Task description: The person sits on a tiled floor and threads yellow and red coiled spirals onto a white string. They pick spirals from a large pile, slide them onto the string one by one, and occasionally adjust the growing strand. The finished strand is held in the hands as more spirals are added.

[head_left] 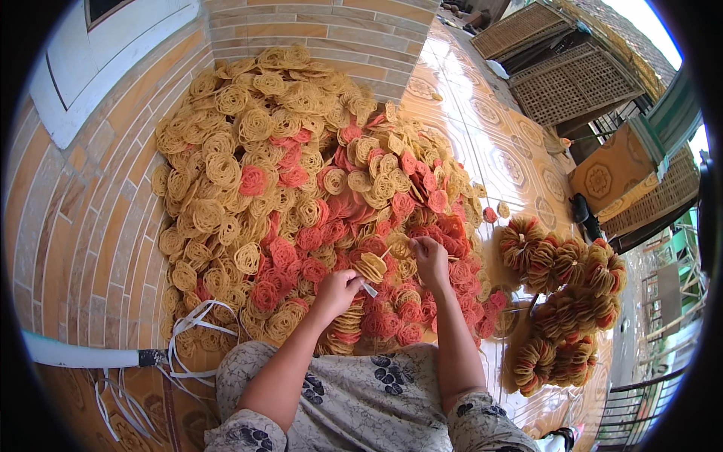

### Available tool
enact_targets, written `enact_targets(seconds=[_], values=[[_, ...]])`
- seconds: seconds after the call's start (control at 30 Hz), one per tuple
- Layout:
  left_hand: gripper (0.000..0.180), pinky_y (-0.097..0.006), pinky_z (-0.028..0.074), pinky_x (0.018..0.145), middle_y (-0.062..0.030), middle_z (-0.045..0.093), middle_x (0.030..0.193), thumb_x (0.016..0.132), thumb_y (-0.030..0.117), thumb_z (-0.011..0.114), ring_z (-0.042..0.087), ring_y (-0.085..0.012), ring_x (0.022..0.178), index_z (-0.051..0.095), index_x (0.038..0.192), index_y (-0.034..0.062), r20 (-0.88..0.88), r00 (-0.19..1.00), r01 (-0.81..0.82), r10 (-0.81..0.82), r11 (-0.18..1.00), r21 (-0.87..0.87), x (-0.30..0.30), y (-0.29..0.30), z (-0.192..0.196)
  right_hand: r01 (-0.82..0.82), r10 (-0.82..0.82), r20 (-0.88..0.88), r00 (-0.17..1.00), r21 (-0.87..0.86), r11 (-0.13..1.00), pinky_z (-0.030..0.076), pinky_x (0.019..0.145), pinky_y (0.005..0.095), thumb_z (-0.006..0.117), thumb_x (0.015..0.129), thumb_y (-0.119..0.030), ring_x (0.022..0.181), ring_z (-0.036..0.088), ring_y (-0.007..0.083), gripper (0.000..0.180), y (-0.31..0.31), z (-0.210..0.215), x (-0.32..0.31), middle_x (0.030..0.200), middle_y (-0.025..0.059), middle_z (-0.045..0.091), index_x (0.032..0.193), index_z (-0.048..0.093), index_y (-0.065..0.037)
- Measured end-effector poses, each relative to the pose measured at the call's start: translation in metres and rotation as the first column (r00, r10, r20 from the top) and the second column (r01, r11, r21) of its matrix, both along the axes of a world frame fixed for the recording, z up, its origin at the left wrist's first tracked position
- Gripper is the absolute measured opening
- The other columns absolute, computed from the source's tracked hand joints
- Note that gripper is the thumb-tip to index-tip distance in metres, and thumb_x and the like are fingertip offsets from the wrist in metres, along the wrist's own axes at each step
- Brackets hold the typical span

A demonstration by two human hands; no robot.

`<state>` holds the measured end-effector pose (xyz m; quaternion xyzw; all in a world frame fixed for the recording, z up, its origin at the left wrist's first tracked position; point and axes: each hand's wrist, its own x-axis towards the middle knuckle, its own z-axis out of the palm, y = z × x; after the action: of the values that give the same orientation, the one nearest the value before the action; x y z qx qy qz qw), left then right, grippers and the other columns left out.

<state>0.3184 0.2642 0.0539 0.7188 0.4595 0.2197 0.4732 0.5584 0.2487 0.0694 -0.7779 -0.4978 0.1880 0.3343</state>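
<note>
Yellow and pink cracker rounds [301,188] lie heaped on the tiled floor [489,151] against the brick wall [90,226]. I see my left hand [337,290] pinching a white strip [369,288] beside a small cracker stack [370,266]; my right hand [431,260] pinches another round. Tied bundles [565,301] sit toward the floor's right edge.

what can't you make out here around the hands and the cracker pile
- Head view: left hand fingertips curl under, so its grip on the white strip is hidden.
- Right hand covers whatever it pinches.
- Cracker pile buries the floor beneath and its own lower layers.
- Tied bundles: ties too small to see.
</note>
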Motion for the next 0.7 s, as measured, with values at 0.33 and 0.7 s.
enact_targets(seconds=[0.33, 0.7], values=[[0.024, -0.033, 0.042, 0.058, -0.012, 0.062, 0.068, 0.094, 0.022, 0.06, 0.053, -0.0143, 0.058, 0.068, 0.099, 0.0004, 0.079, 0.997, 0.018, -0.011, 0.996, -0.09, 0.0, 0.0, 0.006, -0.083, 0.08, 0.024, 0.997, 0.216, 0.973, 0.044, 0.064, 0.0283, 0.059, 0.096, -0.023, 0.069, 0.052, 0.0102, 0.026, -0.008, 0.032, -0.025, 0.075, 0.0052, 0.063, 0.097, 0.067, 0.002], [0.021, -0.035, 0.042, 0.057, -0.0137, 0.061, 0.069, 0.092, 0.022, 0.061, 0.054, -0.0196, 0.057, 0.069, 0.099, 0.0042, -0.005, 0.999, 0.054, -0.054, 0.998, 0.014, -0.002, -0.002, 0.002, -0.16, 0.259, 0.541, 0.8, -0.223, 0.961, 0.047, 0.085, 0.0429, 0.071, 0.082, -0.03, 0.095, 0.062, 0.0312, 0.046, -0.015, -0.011, 0.003, 0.112, 0.0176, 0.063, 0.12, 0.06, -0.006]])
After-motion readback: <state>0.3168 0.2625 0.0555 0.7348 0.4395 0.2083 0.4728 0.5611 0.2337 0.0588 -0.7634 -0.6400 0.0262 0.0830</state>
